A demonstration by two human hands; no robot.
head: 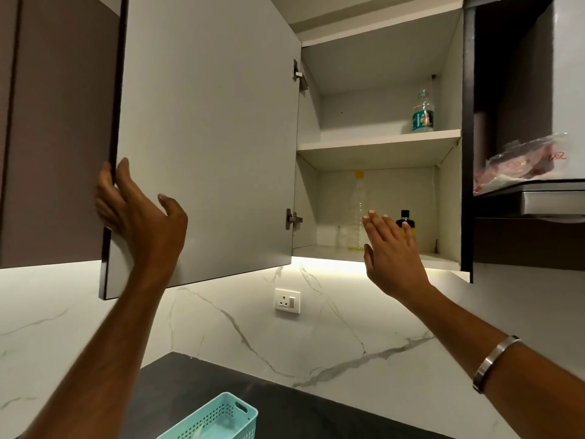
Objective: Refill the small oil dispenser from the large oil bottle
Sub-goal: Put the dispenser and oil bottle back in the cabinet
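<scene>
A tall clear oil bottle (359, 207) with a yellow cap stands on the lower shelf of the open wall cabinet. To its right is a small dispenser (405, 220) with a black cap and yellowish contents, partly hidden behind my fingers. My right hand (391, 248) is raised in front of the lower shelf with fingers straight and spread, holding nothing. My left hand (134, 210) grips the free edge of the open cabinet door (205, 137), fingers wrapped round the edge.
A clear bottle with a teal label (423, 112) stands on the upper shelf. A plastic bag (525, 163) lies on the chimney hood at right. Below are a marble backsplash with a socket (287, 301), a dark counter and a teal perforated basket (218, 419).
</scene>
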